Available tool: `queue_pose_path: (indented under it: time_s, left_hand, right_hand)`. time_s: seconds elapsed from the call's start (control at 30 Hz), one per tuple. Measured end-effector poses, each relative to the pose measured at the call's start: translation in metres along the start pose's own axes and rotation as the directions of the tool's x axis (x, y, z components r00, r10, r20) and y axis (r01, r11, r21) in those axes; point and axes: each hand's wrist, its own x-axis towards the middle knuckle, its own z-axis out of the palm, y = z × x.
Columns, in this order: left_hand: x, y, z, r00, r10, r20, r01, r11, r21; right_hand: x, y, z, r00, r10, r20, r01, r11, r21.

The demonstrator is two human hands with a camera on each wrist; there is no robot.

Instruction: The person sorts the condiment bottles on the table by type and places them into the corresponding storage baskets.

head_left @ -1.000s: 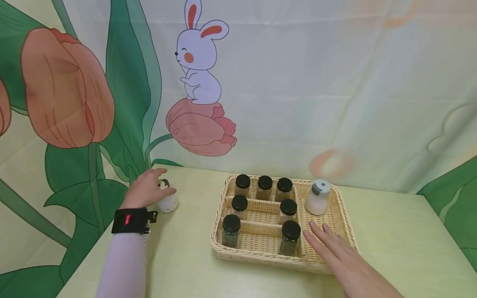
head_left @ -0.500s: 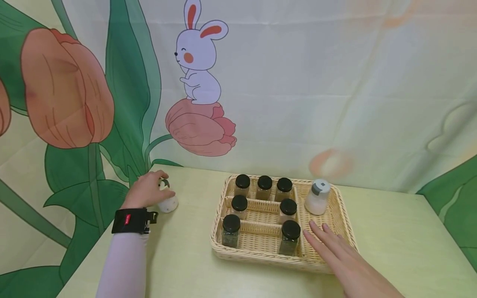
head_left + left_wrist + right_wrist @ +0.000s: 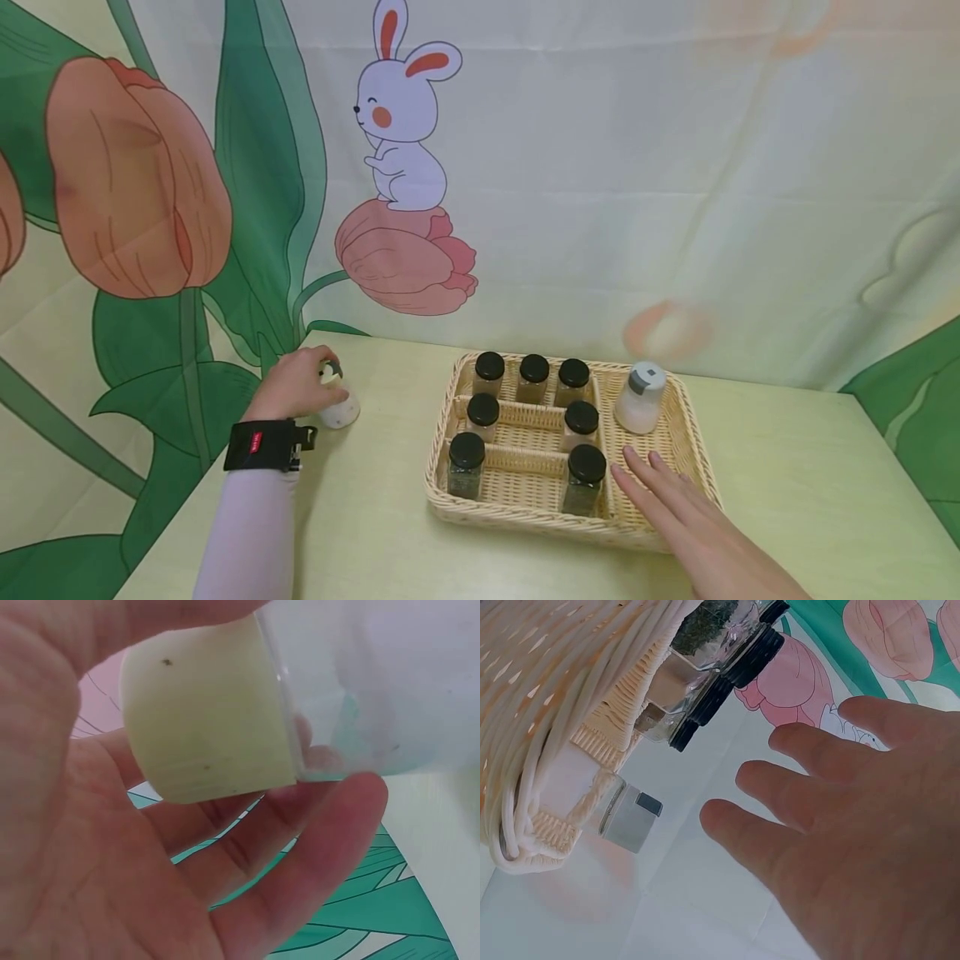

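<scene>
At the table's left side my left hand (image 3: 291, 390) grips a seasoning shaker (image 3: 341, 410) from above, thumb on one side and fingers on the other. In the left wrist view the shaker's cream cap (image 3: 210, 712) lies between thumb and fingers, its clear body with whitish contents reaching away. My right hand (image 3: 693, 521) holds nothing; its fingers are straight and spread over the front right of a wicker basket (image 3: 517, 523). A second shaker (image 3: 639, 402), grey-capped with white contents, stands in the basket's right compartment.
Several black-lidded spice jars (image 3: 533, 380) stand in the basket's left compartments, split by wicker dividers (image 3: 525, 412). Behind the pale table (image 3: 375, 500) hangs a printed cloth (image 3: 600, 167) with tulips and a rabbit.
My left thumb and fingers have closed in on the shaker's cap. The shaker and my right hand have stayed in place.
</scene>
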Motion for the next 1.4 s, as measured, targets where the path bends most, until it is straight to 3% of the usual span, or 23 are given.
queue_pose_path:
  time_s: [0.47, 0.83, 1.23, 1.4]
  left_hand:
    - [0.000, -0.001, -0.003, 1.000, -0.014, 0.009, 0.014, 1.000, -0.018]
    - [-0.003, 0.000, -0.005, 1.000, 0.003, -0.024, -0.004, 1.000, -0.016]
    - [-0.005, 0.003, -0.009, 0.998, 0.029, -0.055, -0.030, 0.999, -0.026]
    - [-0.007, 0.009, -0.014, 0.993, 0.075, -0.095, -0.079, 0.996, -0.049]
  right_hand:
    - [0.000, 0.001, 0.000, 1.000, 0.003, -0.005, -0.003, 1.000, 0.024]
    - [-0.001, 0.001, 0.001, 1.000, -0.006, -0.021, 0.007, 1.000, 0.021]
    - [0.000, 0.000, 0.000, 1.000, 0.008, -0.009, -0.007, 1.000, 0.020]
    - [0.000, -0.001, 0.000, 1.000, 0.007, -0.008, -0.007, 1.000, 0.021]
